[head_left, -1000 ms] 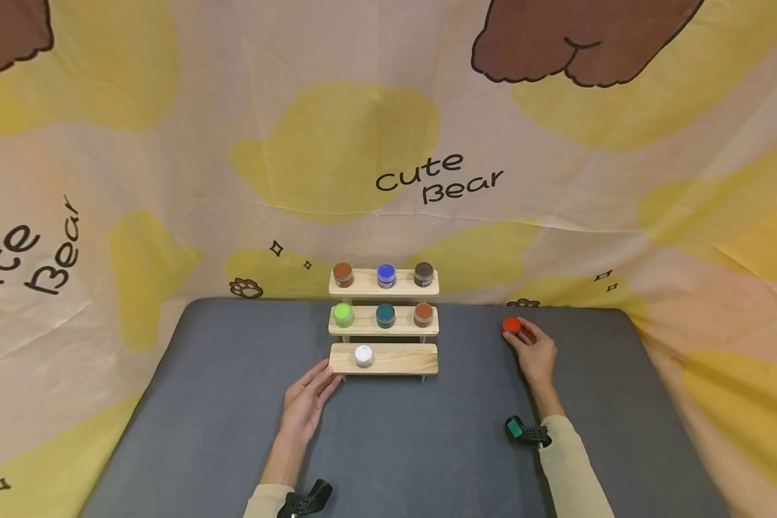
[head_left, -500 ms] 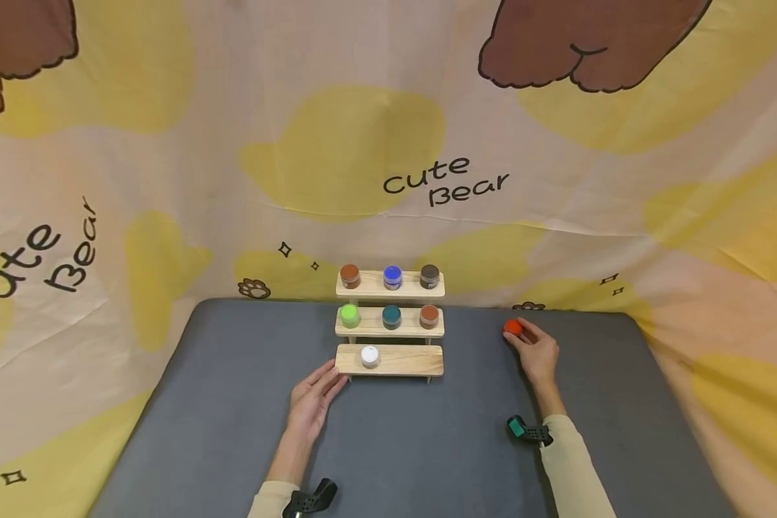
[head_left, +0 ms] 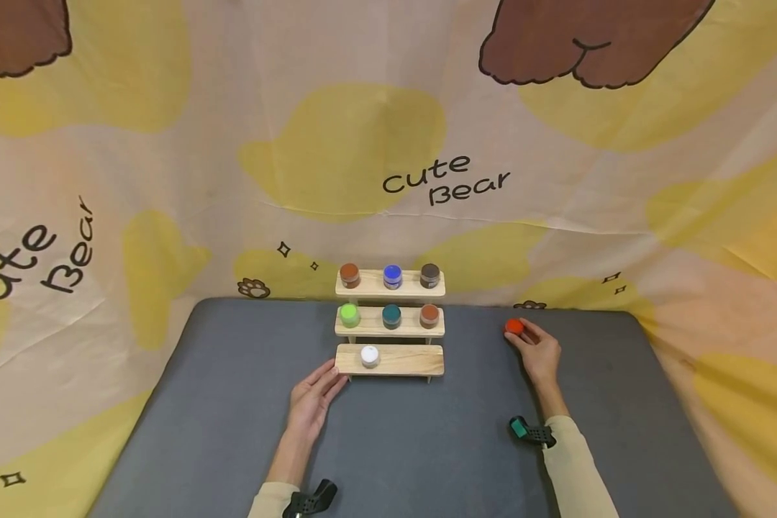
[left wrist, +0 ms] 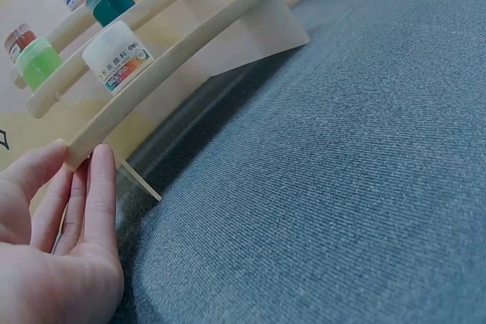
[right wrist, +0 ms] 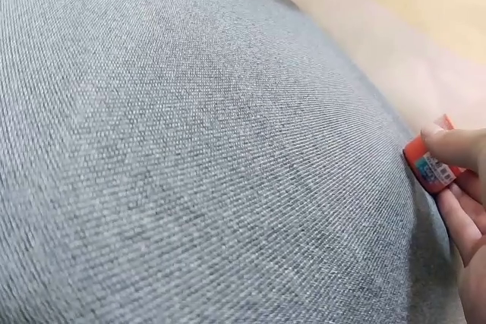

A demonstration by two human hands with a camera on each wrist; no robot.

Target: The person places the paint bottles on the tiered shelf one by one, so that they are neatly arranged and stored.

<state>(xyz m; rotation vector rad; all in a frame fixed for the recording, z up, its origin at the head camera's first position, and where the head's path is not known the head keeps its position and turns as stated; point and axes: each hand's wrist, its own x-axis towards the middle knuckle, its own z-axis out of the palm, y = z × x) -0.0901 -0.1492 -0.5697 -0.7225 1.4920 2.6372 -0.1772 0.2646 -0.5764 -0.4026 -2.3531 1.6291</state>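
Note:
A three-step wooden rack [head_left: 408,360] stands at the back middle of the table. My left hand [head_left: 311,403] pinches the left end of its lowest shelf, thumb above and fingers below, as the left wrist view shows. On that shelf sits a white paint jar [left wrist: 118,57]. The middle shelf bears a light green jar [head_left: 349,315], a teal jar [head_left: 391,316] and a reddish-brown jar [head_left: 429,316]. Up top are a brown jar [head_left: 350,275], a blue jar [head_left: 392,276] and a dark jar [head_left: 430,275]. Far right, my right hand [head_left: 539,356] grips a red paint jar [right wrist: 431,163] at the tabletop.
The grey cloth-covered table [head_left: 414,446] has rounded back corners. Behind it and along its sides hangs a printed curtain [head_left: 337,151] with bear and paw shapes. Each wrist wears a black strap [head_left: 534,432].
The head view shifted slightly, so the rack and hands appear a little further right than a second ago. Both hands keep their holds on the rack and the red jar.

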